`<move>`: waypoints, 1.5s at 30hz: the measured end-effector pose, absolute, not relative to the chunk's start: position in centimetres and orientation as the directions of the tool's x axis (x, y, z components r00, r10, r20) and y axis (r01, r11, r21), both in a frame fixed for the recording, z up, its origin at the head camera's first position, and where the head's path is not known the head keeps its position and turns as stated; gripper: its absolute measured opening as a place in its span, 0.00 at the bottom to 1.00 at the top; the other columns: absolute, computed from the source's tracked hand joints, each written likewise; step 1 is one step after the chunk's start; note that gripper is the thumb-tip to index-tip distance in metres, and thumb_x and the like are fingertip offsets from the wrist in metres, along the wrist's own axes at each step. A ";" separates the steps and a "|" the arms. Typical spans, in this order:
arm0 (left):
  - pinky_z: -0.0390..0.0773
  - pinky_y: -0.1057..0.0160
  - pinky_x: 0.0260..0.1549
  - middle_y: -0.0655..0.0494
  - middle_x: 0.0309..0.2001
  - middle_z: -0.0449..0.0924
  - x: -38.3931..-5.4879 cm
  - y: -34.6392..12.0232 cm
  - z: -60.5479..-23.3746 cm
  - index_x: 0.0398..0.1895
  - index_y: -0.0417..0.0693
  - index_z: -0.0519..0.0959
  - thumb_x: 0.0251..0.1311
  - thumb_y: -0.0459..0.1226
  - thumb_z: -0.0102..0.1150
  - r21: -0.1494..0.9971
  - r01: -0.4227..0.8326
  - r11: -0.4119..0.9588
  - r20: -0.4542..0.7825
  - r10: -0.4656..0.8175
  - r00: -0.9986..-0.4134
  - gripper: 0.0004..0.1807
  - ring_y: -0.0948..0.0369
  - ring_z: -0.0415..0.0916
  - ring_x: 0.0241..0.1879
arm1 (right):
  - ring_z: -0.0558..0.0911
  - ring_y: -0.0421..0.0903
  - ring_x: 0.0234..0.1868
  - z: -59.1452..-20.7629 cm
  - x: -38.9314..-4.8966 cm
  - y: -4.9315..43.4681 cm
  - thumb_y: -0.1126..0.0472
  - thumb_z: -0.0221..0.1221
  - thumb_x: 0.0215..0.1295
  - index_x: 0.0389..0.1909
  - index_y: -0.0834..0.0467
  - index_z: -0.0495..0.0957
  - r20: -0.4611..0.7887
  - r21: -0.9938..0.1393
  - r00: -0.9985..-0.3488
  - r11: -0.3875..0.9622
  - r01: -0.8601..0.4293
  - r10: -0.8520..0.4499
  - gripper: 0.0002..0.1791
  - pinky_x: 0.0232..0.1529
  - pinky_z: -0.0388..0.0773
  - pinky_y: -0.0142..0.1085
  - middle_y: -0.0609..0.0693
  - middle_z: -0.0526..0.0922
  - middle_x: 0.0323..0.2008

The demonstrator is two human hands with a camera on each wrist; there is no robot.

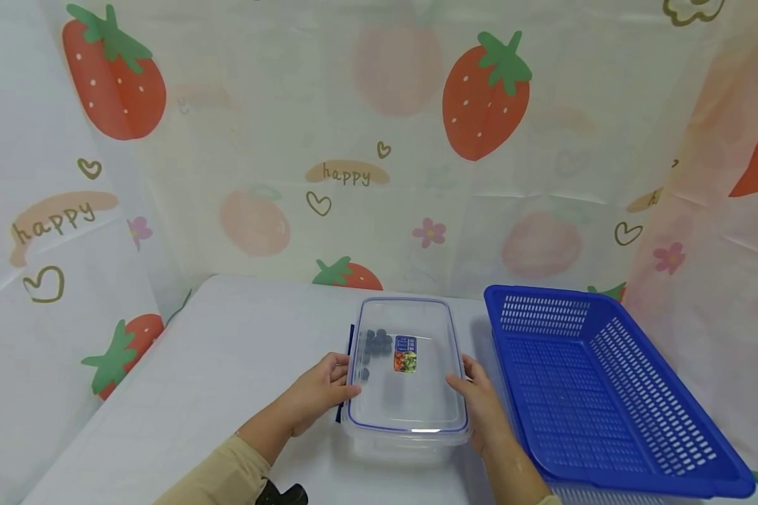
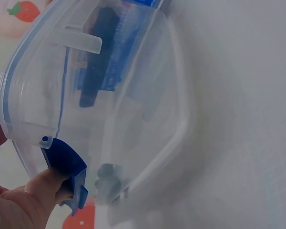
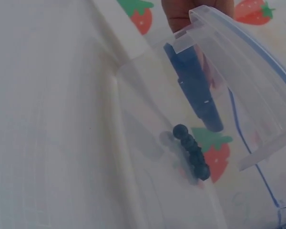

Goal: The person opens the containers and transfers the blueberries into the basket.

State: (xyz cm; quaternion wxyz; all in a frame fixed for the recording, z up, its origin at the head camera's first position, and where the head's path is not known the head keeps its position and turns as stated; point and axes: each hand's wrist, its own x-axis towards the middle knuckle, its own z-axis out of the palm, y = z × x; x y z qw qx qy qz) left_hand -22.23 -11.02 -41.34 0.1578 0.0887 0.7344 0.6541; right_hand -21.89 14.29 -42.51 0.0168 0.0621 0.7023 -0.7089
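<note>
A clear plastic food storage box (image 1: 439, 403) with a blue-sealed lid stands between both hands. Several dark round berries (image 3: 190, 148), like blueberries, lie inside along one side; through the lid they look blurred. My left hand (image 1: 318, 393) grips the box's left side, thumb at the lid's edge. In the left wrist view its fingers are at a blue latch (image 2: 66, 160) that stands out from the wall. My right hand (image 1: 485, 403) holds the right side, with its thumb on the lid's rim and the other fingers mostly hidden along the wall.
To the right stands a large blue plastic basket (image 1: 575, 400) with slotted walls, close by my right forearm. White cloth (image 1: 246, 351) covers the table. A printed strawberry curtain (image 1: 259, 126) hangs behind and at both sides. A black object (image 1: 282, 494) shows by my left sleeve.
</note>
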 end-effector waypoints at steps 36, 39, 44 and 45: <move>0.55 0.49 0.61 0.39 0.69 0.46 -22.1 -11.0 -41.1 0.70 0.37 0.42 0.58 0.30 0.56 0.990 -0.117 0.075 -0.138 0.392 -0.910 0.42 0.47 0.45 0.68 | 0.69 0.56 0.54 -42.8 -22.1 14.3 0.66 0.48 0.63 0.68 0.59 0.52 -0.081 -0.996 -0.992 0.029 0.084 0.097 0.32 0.50 0.70 0.46 0.61 0.63 0.60; 0.55 0.49 0.61 0.40 0.70 0.47 -22.2 -11.1 -41.1 0.70 0.40 0.41 0.59 0.30 0.56 0.991 -0.122 0.053 -0.133 0.416 -0.900 0.43 0.48 0.46 0.68 | 0.68 0.56 0.54 -42.7 -22.1 14.3 0.67 0.47 0.63 0.69 0.58 0.51 -0.075 -0.997 -0.993 0.021 0.077 0.094 0.32 0.51 0.70 0.46 0.61 0.62 0.61; 0.56 0.49 0.61 0.38 0.69 0.47 -22.2 -11.2 -40.8 0.70 0.39 0.41 0.58 0.31 0.56 0.992 -0.106 0.075 -0.128 0.420 -0.899 0.43 0.47 0.45 0.68 | 0.67 0.56 0.55 -42.7 -22.1 14.3 0.66 0.47 0.64 0.69 0.58 0.50 -0.077 -0.996 -0.993 0.027 0.080 0.093 0.32 0.52 0.69 0.47 0.61 0.61 0.61; 0.56 0.49 0.60 0.38 0.69 0.47 -22.1 -11.2 -40.7 0.70 0.39 0.42 0.58 0.31 0.57 0.991 -0.098 0.088 -0.126 0.411 -0.903 0.42 0.47 0.46 0.68 | 0.67 0.56 0.55 -42.7 -22.1 14.3 0.66 0.47 0.64 0.69 0.59 0.50 -0.077 -0.996 -0.993 0.030 0.080 0.093 0.32 0.52 0.68 0.48 0.61 0.61 0.61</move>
